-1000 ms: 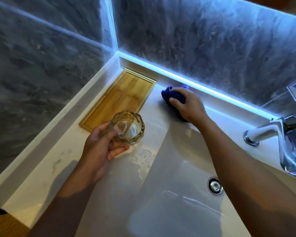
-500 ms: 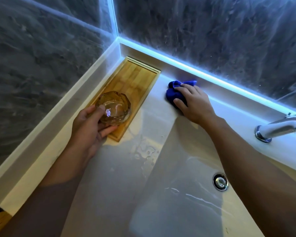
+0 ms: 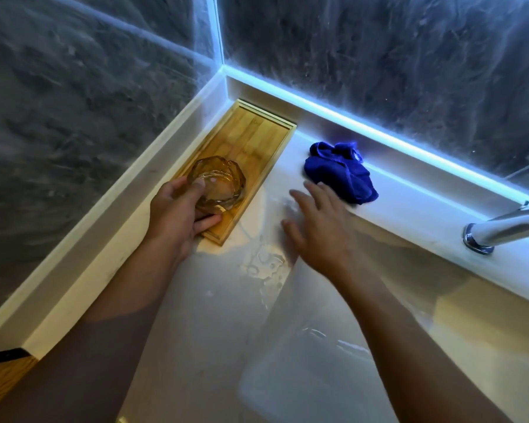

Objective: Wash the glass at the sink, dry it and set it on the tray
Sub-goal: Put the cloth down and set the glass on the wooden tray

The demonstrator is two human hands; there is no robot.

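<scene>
left hand (image 3: 177, 216) fingers curl round the glass (image 3: 217, 182), which sits on the tray's (image 3: 257, 138) near end. right hand (image 3: 319, 227) fingers spread and blurred, holding nothing, cloth (image 3: 342, 172) just beyond the fingertips.

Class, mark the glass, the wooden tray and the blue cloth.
glass (image 3: 219, 181), head view, on its clear base.
wooden tray (image 3: 257, 134), head view, on its bare floor.
blue cloth (image 3: 339, 172), head view, on its middle folds.
</scene>
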